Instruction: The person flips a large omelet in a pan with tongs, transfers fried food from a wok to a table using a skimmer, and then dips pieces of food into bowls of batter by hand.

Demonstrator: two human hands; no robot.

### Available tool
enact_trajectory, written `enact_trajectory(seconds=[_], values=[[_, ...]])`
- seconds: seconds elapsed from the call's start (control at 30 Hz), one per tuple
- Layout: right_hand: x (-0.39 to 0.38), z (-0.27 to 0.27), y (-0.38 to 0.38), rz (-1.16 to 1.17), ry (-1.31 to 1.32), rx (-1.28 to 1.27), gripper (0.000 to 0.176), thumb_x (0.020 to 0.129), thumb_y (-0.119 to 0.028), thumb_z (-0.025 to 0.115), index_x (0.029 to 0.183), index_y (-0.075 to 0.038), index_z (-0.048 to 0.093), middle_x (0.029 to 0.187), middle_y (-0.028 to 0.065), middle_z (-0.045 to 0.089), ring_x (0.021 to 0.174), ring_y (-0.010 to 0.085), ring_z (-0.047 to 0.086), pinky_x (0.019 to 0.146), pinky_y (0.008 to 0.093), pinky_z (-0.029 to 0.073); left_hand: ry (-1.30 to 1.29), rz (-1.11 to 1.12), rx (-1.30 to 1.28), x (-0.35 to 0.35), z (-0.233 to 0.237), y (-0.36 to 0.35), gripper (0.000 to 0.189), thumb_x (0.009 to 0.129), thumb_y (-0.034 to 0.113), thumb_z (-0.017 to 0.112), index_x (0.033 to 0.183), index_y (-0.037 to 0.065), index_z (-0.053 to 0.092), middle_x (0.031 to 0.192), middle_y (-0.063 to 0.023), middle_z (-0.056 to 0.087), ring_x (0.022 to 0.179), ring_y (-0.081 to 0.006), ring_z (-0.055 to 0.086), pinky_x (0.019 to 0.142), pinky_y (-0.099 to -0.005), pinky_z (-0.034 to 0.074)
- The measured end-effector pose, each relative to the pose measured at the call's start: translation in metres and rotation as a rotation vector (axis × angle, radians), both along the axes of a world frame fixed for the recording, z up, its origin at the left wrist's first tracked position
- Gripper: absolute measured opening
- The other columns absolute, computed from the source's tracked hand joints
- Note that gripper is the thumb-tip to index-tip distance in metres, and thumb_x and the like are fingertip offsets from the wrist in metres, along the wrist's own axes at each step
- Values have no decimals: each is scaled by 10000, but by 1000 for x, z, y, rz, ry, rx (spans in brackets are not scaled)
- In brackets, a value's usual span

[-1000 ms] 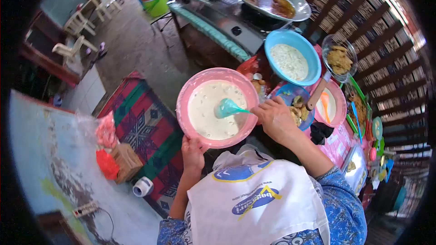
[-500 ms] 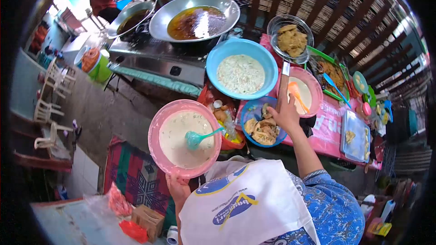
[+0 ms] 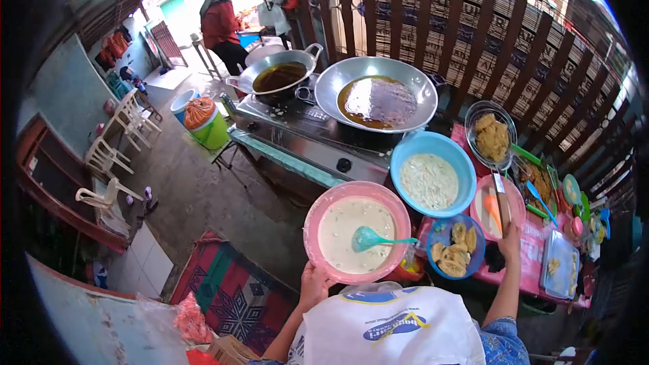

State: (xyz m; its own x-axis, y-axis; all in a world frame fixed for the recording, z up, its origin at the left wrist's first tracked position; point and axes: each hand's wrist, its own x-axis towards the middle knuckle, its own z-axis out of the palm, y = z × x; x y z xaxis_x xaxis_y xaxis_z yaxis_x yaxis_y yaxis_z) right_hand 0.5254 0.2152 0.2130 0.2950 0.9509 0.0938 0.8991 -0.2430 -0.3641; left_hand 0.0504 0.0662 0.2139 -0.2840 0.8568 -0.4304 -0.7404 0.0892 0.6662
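My left hand (image 3: 315, 286) grips the near rim of a pink basin (image 3: 312, 233) of pale, speckled batter, held in front of my apron. A teal ladle (image 3: 366, 238) rests in the batter, its handle across the right rim. My right hand (image 3: 510, 242) is closed around the wooden handle of a strainer (image 3: 503, 207). In the strainer's round bowl sit brown fried pieces (image 3: 492, 138). Under the handle, a second pink basin (image 3: 519, 211) contains pale batter and an orange ladle (image 3: 493, 208). Just left of my right hand is a blue bowl (image 3: 481, 252) of golden fried pieces.
Two oil-filled woks, one large (image 3: 422, 118) and one smaller (image 3: 247, 88), stand on the stove (image 3: 297, 136). A light-blue basin (image 3: 466, 169) holds chopped vegetable mix. Trays and a plastic container (image 3: 560, 257) lie rightward. A person in red (image 3: 220, 26) stands beyond. A patterned mat (image 3: 233, 277) covers some floor.
My view has swung left and up, so the scene sits further right and lower. The pink basin in my left hand has come closer to the stove. My right hand stays on the strainer handle.
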Motion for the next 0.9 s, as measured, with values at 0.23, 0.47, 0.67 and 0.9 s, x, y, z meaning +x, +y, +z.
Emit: enact_trajectory(seconds=[0.23, 0.47, 0.67, 0.9], values=[[-8, 40, -5, -37, -167, 174, 403, 690, -104, 548, 1067, -4, 446, 1026, 244, 471, 936, 382, 462, 805, 409, 390, 63, -138, 1, -34, -3, 11, 208, 796, 77, 468, 998, 49, 423, 920, -92, 537, 785, -187, 574, 626, -308, 518], [-69, 58, -47, -190, 419, 65, 177, 763, -175, 516, 811, -21, 589, 699, 137, 594, 645, 220, 579, 583, 324, 442, 74, -195, -54, -56, -6, 24, 257, 729, -19, 455, 973, 60, 429, 844, -73, 528, 606, -124, 537, 487, -253, 506], [-87, -8, -52, -133, 234, 32, 178, 705, -122, 539, 857, -38, 580, 775, 136, 600, 735, 241, 589, 659, 330, 459, 65, -230, -92, -49, 4, 27, 289, 730, -15, 453, 1008, 59, 425, 915, -97, 537, 725, -183, 581, 565, -303, 535], [-139, -28, -4, -136, -380, -145, 387, 682, -298, 596, 967, -59, 488, 930, 134, 548, 934, 276, 490, 751, 387, 389, 38, -268, -109, -34, -12, 28, 282, 741, -10, 453, 1014, 57, 431, 947, -95, 532, 776, -199, 578, 592, -319, 537]])
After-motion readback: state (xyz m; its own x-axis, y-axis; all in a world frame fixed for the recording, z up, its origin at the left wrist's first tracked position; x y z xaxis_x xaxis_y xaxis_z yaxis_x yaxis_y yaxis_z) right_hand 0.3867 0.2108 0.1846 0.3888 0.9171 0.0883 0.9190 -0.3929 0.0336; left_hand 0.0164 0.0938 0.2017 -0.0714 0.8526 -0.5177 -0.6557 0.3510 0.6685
